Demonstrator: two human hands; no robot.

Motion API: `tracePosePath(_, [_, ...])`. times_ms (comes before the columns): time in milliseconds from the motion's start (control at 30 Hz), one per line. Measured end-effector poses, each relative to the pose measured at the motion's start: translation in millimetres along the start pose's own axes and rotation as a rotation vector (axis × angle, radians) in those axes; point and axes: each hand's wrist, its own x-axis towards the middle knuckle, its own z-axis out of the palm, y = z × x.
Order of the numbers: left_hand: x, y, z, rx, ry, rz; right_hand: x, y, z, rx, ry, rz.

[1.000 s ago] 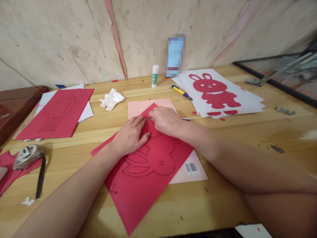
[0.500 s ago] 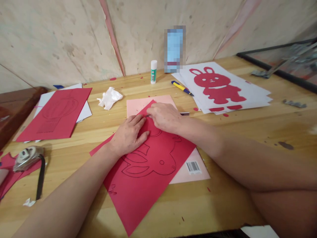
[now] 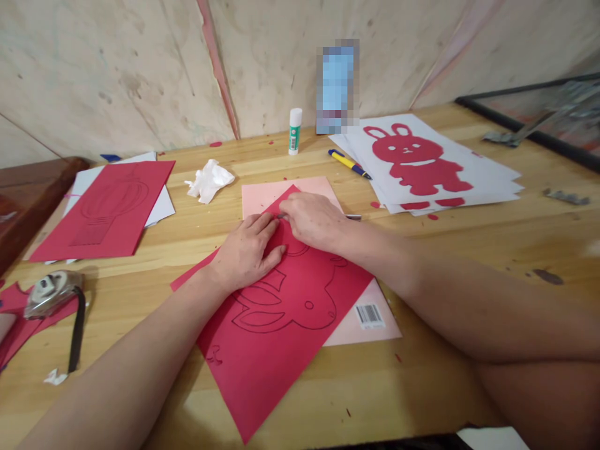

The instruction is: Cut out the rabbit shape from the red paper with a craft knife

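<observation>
Step in hand: apparently cutting along a drawn line near the far corner of the red sheet (image 3: 285,375); the tool's contact with the paper is mostly masked by fingers.
Left hand (image 3: 248,250): spread flat, palm down, bracing the sheet; grips nothing.
Right hand (image 3: 312,219): closed around a slim tool (image 3: 355,217), probably a craft knife; tip beside the left fingertips, metallic end projecting behind.
Hand spacing: close together, near the tip.
Sheet position: set diagonally on the pale pink pad (image 3: 347,331), its near corner overhanging onto the table (image 3: 375,394).
Next move: calls for steady, light pressure along the outline, with the left fingers clear of the tip.
Sheet material: smooth, matte, thin paper or card; dark outlines form a rabbit head with pointed ears and a round eye.
Pad surface: flat, barcode label (image 3: 370,316) at the near right.
Table surface: varnished wood, pale grain, scattered red scraps.
</observation>
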Motion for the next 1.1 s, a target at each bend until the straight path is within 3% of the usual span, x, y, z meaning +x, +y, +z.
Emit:
tracePosePath(633, [-0.2, -0.8, -0.1, 0.002, -0.006, -0.005, 2.0, 3.7, 3.6, 0.032, 0.018, 0.008])
tracePosePath(1100, [0.7, 1.1, -3.3, -0.019, -0.02, -0.011, -1.6, -12.5, -11.3, -0.022, -0.081, 0.019])
